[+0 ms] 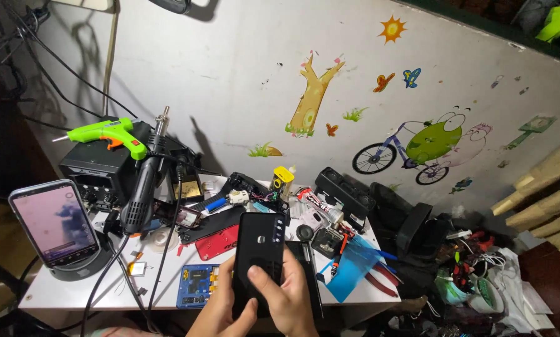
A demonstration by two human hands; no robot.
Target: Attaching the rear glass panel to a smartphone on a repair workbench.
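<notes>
Left hand [221,315] and right hand [286,299], fingers closed around a black phone [258,262], hold it back-up above the desk [105,293] edge. Likely light, stiff, slippery, fragile; best gripped along its long edges. Beyond: blue mat [196,287], red cover [217,243].

My two bare hands, left [221,315] and right [289,299]: no gloves, rings or watch visible. No sleeves in frame; wrists cut off at the bottom edge.
</notes>
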